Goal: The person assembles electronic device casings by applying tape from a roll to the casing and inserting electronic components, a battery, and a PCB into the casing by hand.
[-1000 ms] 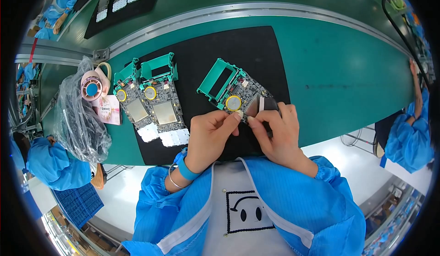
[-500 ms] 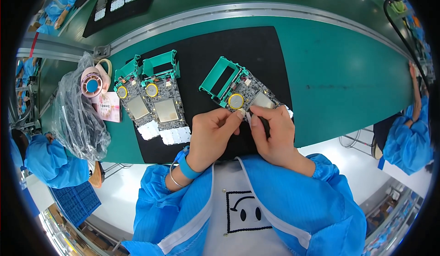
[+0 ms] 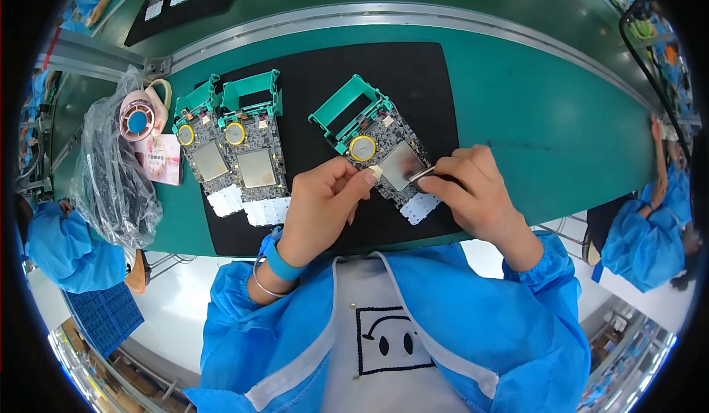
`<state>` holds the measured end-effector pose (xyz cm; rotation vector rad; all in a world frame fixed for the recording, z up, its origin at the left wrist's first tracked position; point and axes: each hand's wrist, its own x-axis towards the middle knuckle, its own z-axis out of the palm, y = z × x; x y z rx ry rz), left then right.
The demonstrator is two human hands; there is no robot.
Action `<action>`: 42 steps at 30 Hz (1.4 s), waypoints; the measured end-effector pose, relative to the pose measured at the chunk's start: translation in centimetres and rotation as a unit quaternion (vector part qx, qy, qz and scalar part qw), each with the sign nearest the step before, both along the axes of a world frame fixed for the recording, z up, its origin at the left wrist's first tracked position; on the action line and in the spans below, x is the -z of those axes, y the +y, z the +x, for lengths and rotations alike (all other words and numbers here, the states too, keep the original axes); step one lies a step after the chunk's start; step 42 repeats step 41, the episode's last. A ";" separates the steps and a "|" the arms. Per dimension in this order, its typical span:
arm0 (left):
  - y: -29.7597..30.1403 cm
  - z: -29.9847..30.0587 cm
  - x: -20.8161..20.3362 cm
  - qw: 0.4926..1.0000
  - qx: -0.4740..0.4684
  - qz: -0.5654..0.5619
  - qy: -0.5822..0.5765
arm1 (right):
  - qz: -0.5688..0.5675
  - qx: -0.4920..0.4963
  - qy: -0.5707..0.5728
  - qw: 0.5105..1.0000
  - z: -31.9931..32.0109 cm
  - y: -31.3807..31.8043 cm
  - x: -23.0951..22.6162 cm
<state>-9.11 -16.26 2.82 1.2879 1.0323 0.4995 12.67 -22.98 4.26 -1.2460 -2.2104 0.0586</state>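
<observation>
A circuit board (image 3: 406, 136) with a green plastic frame (image 3: 346, 110) lies tilted on the black mat in front of me. It carries a yellow-rimmed coin cell (image 3: 362, 148), a shiny metal plate (image 3: 402, 165) and a white end section (image 3: 419, 207). At the board's left edge my left hand (image 3: 329, 197) is closed, pinching a small cream-white piece between thumb and forefinger. My right hand (image 3: 478, 191) is closed too, pinching a thin pale strip (image 3: 422, 174) over the metal plate's right edge. I cannot make out exactly what either small piece is.
Two similar boards (image 3: 258, 168) (image 3: 210, 160) lie side by side on the black mat (image 3: 303, 80). Left of them are a tape roll (image 3: 137, 121), a pink card (image 3: 159, 159) and a clear plastic bag (image 3: 111, 169). A metal rail (image 3: 413, 12) borders the bench's far side. People in blue work on both sides.
My right hand has moved right, away from my left hand, with the thin strip now showing at its fingertips. The metal plate and white end section are more exposed. The view has shifted slightly.
</observation>
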 end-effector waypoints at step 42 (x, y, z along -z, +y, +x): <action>-0.1 0.1 0.5 0.999 0.017 0.041 0.004 | -0.106 0.042 0.083 0.990 -3.2 -0.8 0.0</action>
